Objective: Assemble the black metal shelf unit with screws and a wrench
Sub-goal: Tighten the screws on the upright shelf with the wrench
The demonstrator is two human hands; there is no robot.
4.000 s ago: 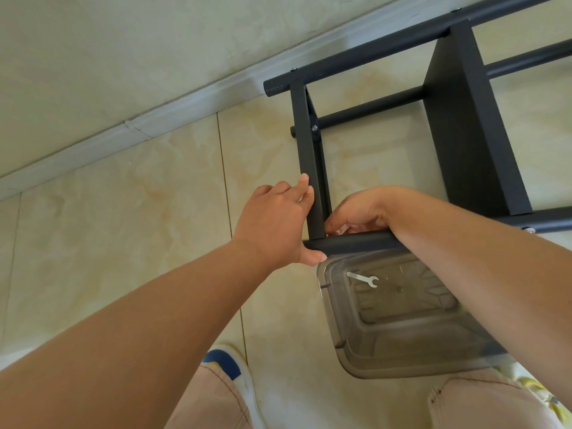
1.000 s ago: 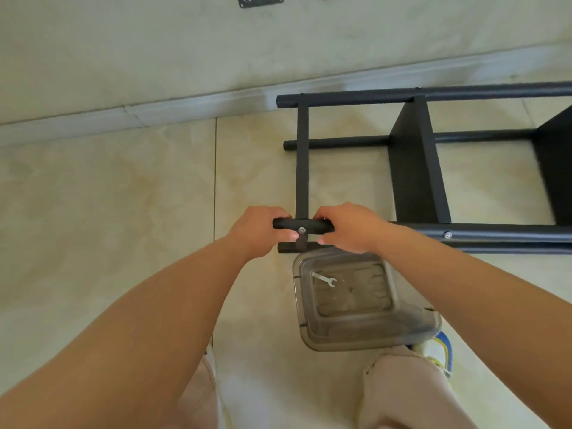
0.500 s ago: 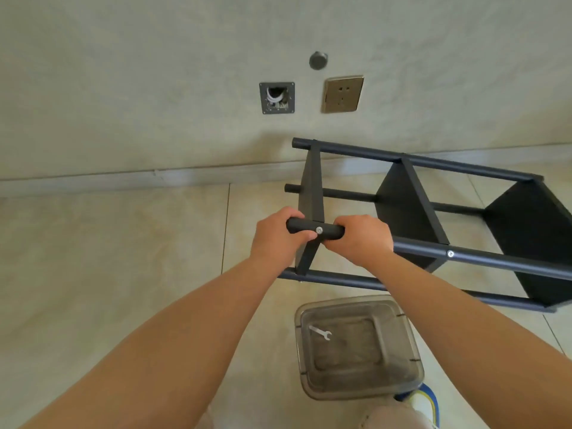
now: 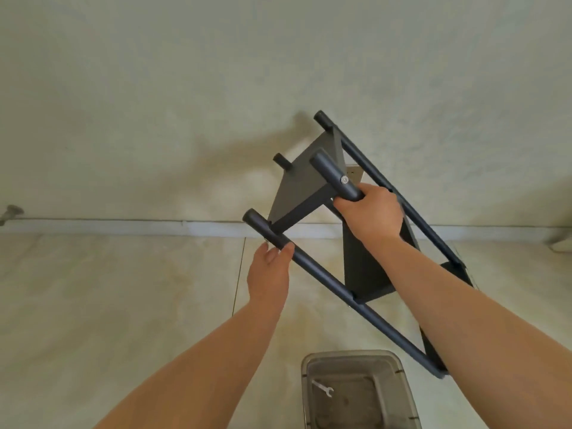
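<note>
Shelf unit [image 4: 365,267] looks mostly assembled, tilted up off the floor. Right hand [image 4: 370,213] grips one post just below a screw [image 4: 344,180]; left hand [image 4: 268,269] pinches another post w/ thumb. Wrench [image 4: 322,387] lies unused in the container [image 4: 399,394], well below both hands; prob. only final tightening left.

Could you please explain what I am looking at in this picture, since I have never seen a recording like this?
There is no machine: a camera worn on a person's head looks forward and down at their two bare hands. The right hand grips one round post of a black metal shelf unit, which is tipped up on end. The left hand holds another post between thumb and fingers. Below, on the tiled floor, stands a clear plastic bin with a small wrench lying on it. Behind is a plain wall.
</note>
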